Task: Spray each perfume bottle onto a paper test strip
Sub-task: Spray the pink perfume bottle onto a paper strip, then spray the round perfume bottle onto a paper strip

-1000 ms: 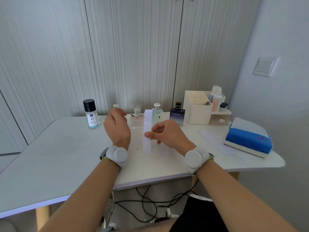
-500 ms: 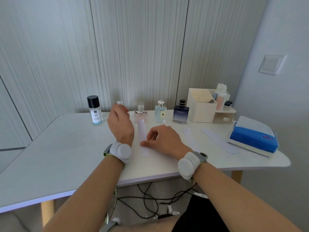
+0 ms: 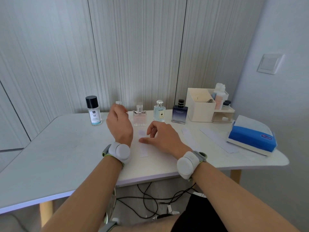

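A white paper test strip (image 3: 143, 150) lies flat on the white table (image 3: 66, 148), with a damp spot near its far end. My right hand (image 3: 164, 138) rests over it, fingers apart, thumb tip touching the strip. My left hand (image 3: 119, 125) is raised just left of the strip, closed around a small clear perfume bottle (image 3: 118, 103); only the bottle's top shows. Along the back stand a black-capped bottle marked 45 (image 3: 94, 112), a pink bottle (image 3: 139, 117), a pale blue bottle (image 3: 159, 112) and a dark blue bottle (image 3: 179, 114).
Two more paper strips (image 3: 189, 137) (image 3: 217, 142) lie to the right. A blue tissue pack (image 3: 250, 138) sits at the right edge, and a cream organiser (image 3: 200, 106) with small containers stands behind it. Cables hang under the table.
My right hand has lowered the strip from upright to flat on the table and loosened its fingers. My left hand has stayed raised with the small bottle.
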{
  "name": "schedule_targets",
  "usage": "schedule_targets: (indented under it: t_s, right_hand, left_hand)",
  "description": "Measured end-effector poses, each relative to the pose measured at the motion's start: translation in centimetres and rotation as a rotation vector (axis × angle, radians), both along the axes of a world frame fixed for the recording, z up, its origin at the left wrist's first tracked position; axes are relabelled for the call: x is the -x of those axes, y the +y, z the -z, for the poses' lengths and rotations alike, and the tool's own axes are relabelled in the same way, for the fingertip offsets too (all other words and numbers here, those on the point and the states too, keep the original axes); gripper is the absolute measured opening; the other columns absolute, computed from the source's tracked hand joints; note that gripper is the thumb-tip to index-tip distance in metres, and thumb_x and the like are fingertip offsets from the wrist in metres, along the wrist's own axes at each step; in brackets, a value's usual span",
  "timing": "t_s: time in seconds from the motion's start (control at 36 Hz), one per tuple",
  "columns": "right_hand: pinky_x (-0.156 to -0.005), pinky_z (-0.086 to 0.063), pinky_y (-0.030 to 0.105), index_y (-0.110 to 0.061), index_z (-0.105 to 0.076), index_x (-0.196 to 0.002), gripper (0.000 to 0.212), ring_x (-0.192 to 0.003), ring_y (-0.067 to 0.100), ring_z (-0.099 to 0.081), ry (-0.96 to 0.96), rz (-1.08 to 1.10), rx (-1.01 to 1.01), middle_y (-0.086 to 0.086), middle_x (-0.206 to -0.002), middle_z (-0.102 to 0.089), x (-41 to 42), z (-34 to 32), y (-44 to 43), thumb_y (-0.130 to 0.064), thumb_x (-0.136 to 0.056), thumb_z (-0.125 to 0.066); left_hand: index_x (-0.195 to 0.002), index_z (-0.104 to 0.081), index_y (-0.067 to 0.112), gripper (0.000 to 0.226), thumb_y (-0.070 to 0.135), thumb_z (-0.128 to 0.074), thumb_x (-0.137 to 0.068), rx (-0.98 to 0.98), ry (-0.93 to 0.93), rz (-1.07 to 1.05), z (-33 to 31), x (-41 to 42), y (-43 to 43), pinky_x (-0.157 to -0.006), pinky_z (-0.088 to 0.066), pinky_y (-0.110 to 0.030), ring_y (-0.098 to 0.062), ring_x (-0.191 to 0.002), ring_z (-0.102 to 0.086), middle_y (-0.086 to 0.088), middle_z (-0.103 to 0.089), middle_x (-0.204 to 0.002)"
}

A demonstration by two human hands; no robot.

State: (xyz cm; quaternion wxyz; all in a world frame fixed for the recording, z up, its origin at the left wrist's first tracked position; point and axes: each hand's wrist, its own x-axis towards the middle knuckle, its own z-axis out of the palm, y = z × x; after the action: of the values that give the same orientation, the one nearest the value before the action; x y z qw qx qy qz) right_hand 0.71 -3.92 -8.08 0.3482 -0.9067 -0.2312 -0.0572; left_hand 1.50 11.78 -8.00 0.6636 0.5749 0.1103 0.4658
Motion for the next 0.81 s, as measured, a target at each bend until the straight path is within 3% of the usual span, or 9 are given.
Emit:
schedule_targets:
  t_s: [0.14,0.22,0.39,0.5,0.58,0.81]
  right_hand:
    - [-0.067,-0.048,0.03,-0.029,-0.065,-0.089,0.039,-0.078,0.008,-0.064,-0.073,0.118,-0.062,-0.012,-0.082,-0.069,-0.6,-1.9,-2.2,-0.061,-0.077,-0.083]
    - [-0.067,-0.047,0.028,-0.03,-0.064,-0.091,0.032,-0.078,0.007,-0.063,-0.137,0.238,0.03,-0.015,-0.082,-0.066,-1.6,-2.6,-4.7,-0.058,-0.085,-0.078]
    - [-0.085,-0.058,0.04,-0.029,-0.069,-0.097,0.021,-0.092,0.02,-0.067,-0.174,0.497,0.221,-0.003,-0.097,-0.071,-3.1,-2.6,-9.9,-0.047,-0.09,-0.078]
    - [-0.092,-0.054,0.038,-0.02,-0.066,-0.11,0.014,-0.1,0.023,-0.064,-0.19,0.607,0.289,0.005,-0.111,-0.068,-3.5,-2.3,-12.3,-0.024,-0.098,-0.072]
    - [-0.094,-0.054,0.04,-0.014,-0.067,-0.118,0.02,-0.107,0.029,-0.066,-0.202,0.679,0.291,0.011,-0.117,-0.068,-3.4,-2.2,-13.4,-0.011,-0.098,-0.07]
    - [-0.093,-0.053,0.043,-0.008,-0.063,-0.124,0.035,-0.115,0.034,-0.063,-0.074,0.724,0.406,0.016,-0.123,-0.064,-2.2,-1.8,-14.2,-0.027,-0.097,-0.074]
  left_hand:
    - [-0.061,-0.052,0.031,0.036,0.026,-0.04,-0.095,-0.017,0.034,0.101,0.1,-0.4,0.2,-0.067,-0.036,-0.042,-0.019,-0.066,-0.044,0.007,-0.051,-0.063]
    - [-0.058,-0.054,0.033,0.036,0.027,-0.04,-0.091,-0.094,0.068,0.166,0.1,-0.4,0.0,-0.068,-0.034,-0.042,-0.02,-0.065,-0.043,0.01,-0.05,-0.06]
    - [-0.062,-0.055,0.034,0.031,0.04,-0.039,-0.087,-0.257,0.052,0.242,0.1,0.0,-0.7,-0.064,-0.036,-0.04,-0.021,-0.064,-0.044,0.006,-0.052,-0.061]
    - [-0.062,-0.055,0.032,0.033,0.032,-0.041,-0.092,-0.282,0.059,0.256,0.2,-0.2,-0.8,-0.063,-0.036,-0.038,-0.019,-0.061,-0.043,0.007,-0.051,-0.058]
    - [-0.063,-0.055,0.03,0.033,0.026,-0.043,-0.094,-0.298,0.07,0.239,0.4,-0.3,-0.7,-0.063,-0.038,-0.039,-0.019,-0.062,-0.045,0.005,-0.051,-0.059]
    - [-0.067,-0.055,0.018,0.03,0.019,-0.046,-0.096,-0.297,0.095,0.234,0.5,-0.3,-0.7,-0.063,-0.036,-0.036,-0.019,-0.062,-0.044,-0.001,-0.05,-0.061]
